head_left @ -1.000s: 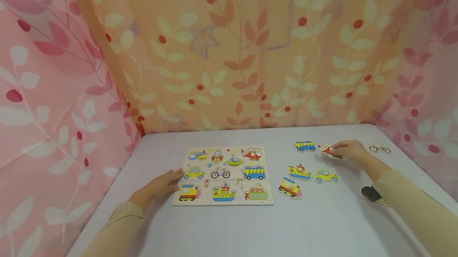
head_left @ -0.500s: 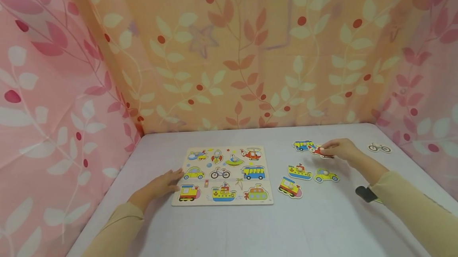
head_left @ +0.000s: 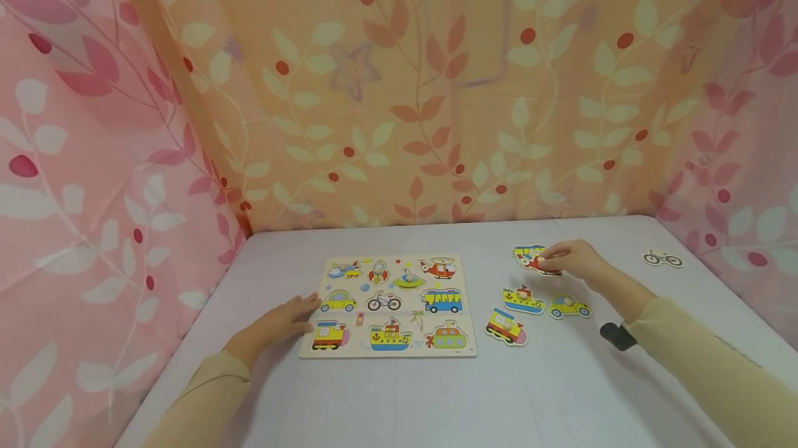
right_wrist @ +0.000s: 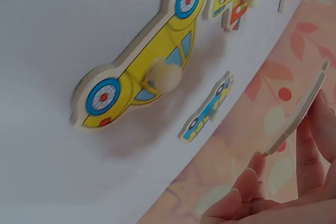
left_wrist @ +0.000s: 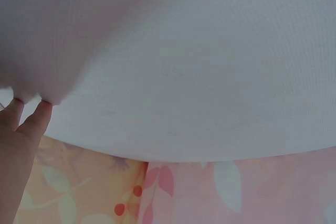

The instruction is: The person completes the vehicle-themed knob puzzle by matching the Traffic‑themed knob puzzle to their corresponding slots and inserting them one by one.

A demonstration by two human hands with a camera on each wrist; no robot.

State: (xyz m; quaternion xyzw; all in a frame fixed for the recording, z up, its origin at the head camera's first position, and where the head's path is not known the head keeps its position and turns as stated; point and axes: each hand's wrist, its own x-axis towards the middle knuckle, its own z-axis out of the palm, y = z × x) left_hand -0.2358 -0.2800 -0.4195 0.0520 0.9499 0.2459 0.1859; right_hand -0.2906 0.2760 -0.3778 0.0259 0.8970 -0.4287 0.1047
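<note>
My right hand (head_left: 576, 259) holds a red helicopter puzzle piece (head_left: 541, 264) just above the table, partly covering the blue bus piece (head_left: 526, 251) in the head view. In the right wrist view the helicopter piece (right_wrist: 302, 111) appears edge-on at my fingers. My left hand (head_left: 280, 323) rests at the left edge of the wooden puzzle board (head_left: 389, 352), fingers extended. Nearer me than the bus lie a ship piece (head_left: 522, 300), a yellow car piece (head_left: 569, 306) and a train piece (head_left: 506, 327), each with a knob. The board shows matching vehicle pictures.
A bicycle piece (head_left: 663, 259) lies at the far right of the white table (head_left: 399, 406). A dark object (head_left: 617, 336) shows under my right wrist. Flowered cloth (head_left: 399, 88) hangs behind the table and at both sides.
My right hand has moved left with the helicopter piece, from right of the bus piece to in front of it. My left hand and the board have stayed still.
</note>
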